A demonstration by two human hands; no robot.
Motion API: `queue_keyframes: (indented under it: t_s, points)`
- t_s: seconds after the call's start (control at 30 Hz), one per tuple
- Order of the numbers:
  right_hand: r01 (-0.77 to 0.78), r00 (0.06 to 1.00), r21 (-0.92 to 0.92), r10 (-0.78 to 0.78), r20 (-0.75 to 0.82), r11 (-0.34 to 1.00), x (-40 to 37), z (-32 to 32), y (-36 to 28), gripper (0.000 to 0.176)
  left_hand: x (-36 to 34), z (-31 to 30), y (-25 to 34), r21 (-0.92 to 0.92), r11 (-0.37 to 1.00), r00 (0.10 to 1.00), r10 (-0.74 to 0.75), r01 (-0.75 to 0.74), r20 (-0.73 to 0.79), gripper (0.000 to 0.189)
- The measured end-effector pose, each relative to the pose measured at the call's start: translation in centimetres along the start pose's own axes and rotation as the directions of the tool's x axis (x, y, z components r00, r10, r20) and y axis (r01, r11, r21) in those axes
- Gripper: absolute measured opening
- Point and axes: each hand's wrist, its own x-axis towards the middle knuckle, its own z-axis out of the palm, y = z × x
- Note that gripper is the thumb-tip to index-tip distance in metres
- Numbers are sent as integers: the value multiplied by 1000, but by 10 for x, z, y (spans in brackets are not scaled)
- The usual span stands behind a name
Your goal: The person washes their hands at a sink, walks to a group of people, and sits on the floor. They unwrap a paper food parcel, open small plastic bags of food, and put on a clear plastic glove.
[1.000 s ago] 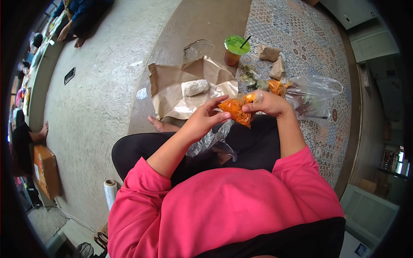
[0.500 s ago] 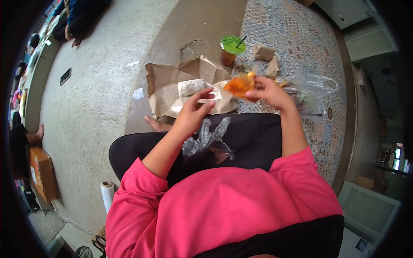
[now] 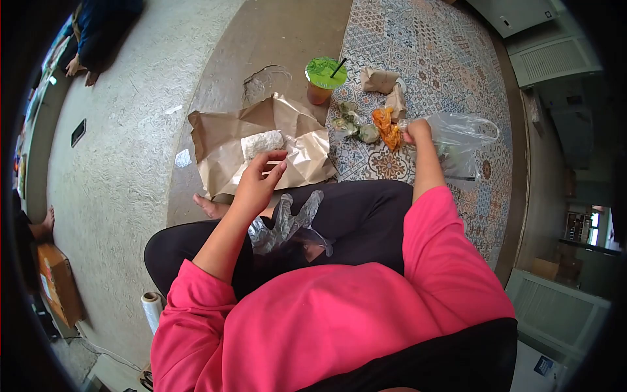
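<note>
Brown wrapping paper [image 3: 222, 147] lies spread on the floor with a white block [image 3: 263, 144], perhaps rice, on it. My left hand [image 3: 261, 173] hovers at the block's near edge, its fingers apart and holding nothing. On the patterned tiles sits an orange bag [image 3: 388, 130], beside a small clear bag of greens [image 3: 366, 130]. My right hand [image 3: 418, 131] is closed just right of the orange bag, at the edge of a clear plastic bag [image 3: 464, 134]; what its fingers hold is hidden. Crumpled clear plastic [image 3: 284, 225] rests on my lap.
A green-lidded cup [image 3: 322, 81] with a black straw stands beyond the paper. Folded brown packets [image 3: 380, 80] lie right of it. A phone [image 3: 78, 132] is on the floor at left, near a cardboard box [image 3: 57, 281] and a plastic roll [image 3: 151, 307]. Another person's hands show at upper left.
My right hand has moved right, and the orange bag it held now lies on the tiles. My left hand remains near the white block. The view has shifted slightly.
</note>
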Motion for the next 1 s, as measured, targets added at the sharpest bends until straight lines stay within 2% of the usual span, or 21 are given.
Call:
queue_keyframes:
  t_s: [0.03, 0.07, 0.1, 0.17, 0.23, 0.3, 0.33, 0.37, 0.43, 0.47, 0.5, 0.57, 0.63, 0.7, 0.73, 0.77, 0.83, 0.9, 0.97, 1.0]
  points:
    - [-116, 965, -29, 119, 234, 993, 7, -2, 8, 15, 1, 0, 1, -2, 1000, 1000, -4, 4, 4, 23]
    - [-282, 952, 266, 235, 194, 922, -33, 1, -5, 20, 2, 2, 1, 1, 1000, 1000, -1, 1, 15, 23]
    - [-291, 950, 265, 245, 195, 919, -41, 8, -8, 20, 3, 4, 1, 2, 1000, 1000, 1, -1, 28, 23]
    - [-153, 988, 176, 156, -2, 972, -52, 19, -11, 28, 3, 8, 5, -5, 1000, 999, -12, 12, 51, 23]
    - [-133, 990, 127, 139, -38, 983, -67, 19, -25, 34, 2, 10, 3, -10, 1000, 998, -22, 22, 67, 23]
    - [-32, 970, -171, -10, -242, 985, -50, 30, -22, 36, 2, 11, -1, 7, 1000, 998, -26, 26, 59, 23]
    - [-102, 969, -165, 60, -241, 981, -44, 32, -23, 34, 1, 12, 0, 3, 1000, 998, -26, 25, 58, 23]
    - [-100, 968, -169, 57, -243, 981, -41, 31, -23, 34, 0, 11, 3, 8, 1000, 998, -27, 26, 54, 23]
    - [-229, 973, 222, 220, 63, 948, -36, 28, -22, 26, -1, 8, 4, 13, 1000, 999, -28, 28, 45, 23]
    - [-266, 959, 122, 251, 129, 956, -31, 21, -19, 22, -1, 6, 3, 7, 1000, 999, -22, 21, 34, 23]
    - [-262, 960, 120, 247, 130, 957, -44, 12, -21, 22, -1, 4, 3, 2, 1000, 1000, -14, 14, 24, 23]
    - [-232, 967, 360, 175, 184, 903, -71, -7, -17, 18, -2, 2, 3, 1, 1000, 1000, -10, 10, 22, 22]
    - [-236, 966, 369, 178, 185, 899, -72, -4, -5, 25, -3, 5, 6, -2, 1000, 999, -7, 7, 34, 22]
    - [-333, 937, 219, 296, 185, 917, -81, 5, -8, 31, -5, 8, 10, -14, 1000, 998, 3, -2, 68, 21]
    - [-327, 940, 227, 290, 179, 917, -78, 13, -8, 35, -5, 9, 9, -12, 1000, 997, 7, -7, 71, 21]
    - [-323, 942, 231, 287, 175, 918, -69, 19, -5, 35, -5, 10, 5, -18, 1000, 997, 5, -4, 77, 21]
    - [-347, 914, 177, 290, 282, 921, -49, 30, -3, 29, -6, 11, 2, -25, 1000, 997, 7, -5, 77, 21]
    - [-309, 921, 135, 260, 292, 942, -54, 24, -11, 23, -7, 10, 2, -33, 999, 998, 10, -8, 61, 21]
    - [-325, 935, 358, 240, 262, 875, -73, 6, -12, 18, -8, 9, 8, -19, 1000, 999, 6, -5, 50, 21]
    - [-341, 923, 357, 238, 302, 870, -88, -8, -17, 17, -9, 7, 10, -5, 1000, 999, 3, -2, 44, 21]
